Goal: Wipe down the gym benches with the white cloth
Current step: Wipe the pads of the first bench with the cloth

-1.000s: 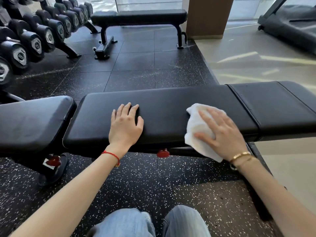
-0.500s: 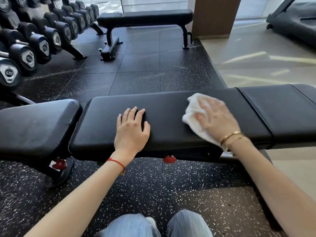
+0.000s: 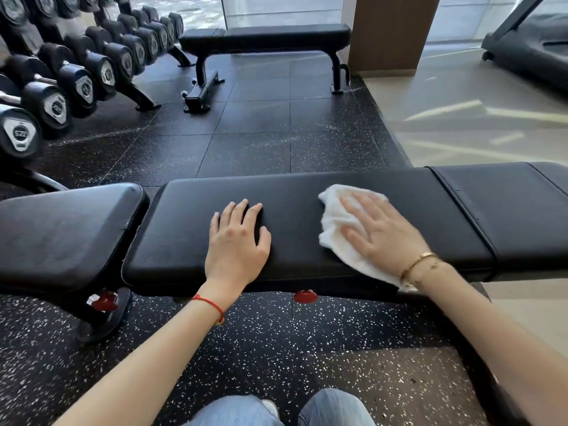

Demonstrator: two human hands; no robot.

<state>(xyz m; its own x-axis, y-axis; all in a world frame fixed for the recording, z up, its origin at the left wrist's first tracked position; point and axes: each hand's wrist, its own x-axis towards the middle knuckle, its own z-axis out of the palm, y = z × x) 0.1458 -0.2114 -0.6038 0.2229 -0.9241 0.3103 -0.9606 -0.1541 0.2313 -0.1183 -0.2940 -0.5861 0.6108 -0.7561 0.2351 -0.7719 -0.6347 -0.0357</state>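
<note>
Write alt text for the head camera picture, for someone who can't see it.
A person's right hand presses a white cloth flat on a black gym bench, while the left hand rests palm-down beside it. Behind stand a dumbbell rack and a second bench.

Bright daylight from far windows [image 3: 276, 7] glares on floor; edges bend, right hand [image 3: 384, 238] blurs.

The desk [image 3: 307, 207] pad looks like smooth black leatherette with a soft sheen; the white cloth [image 3: 335, 222] is nubby terry, matt. The floor [image 3: 276, 348] is rough black rubber flecked white, turning to glossy pale tile [image 3: 461, 118] on the right
</note>
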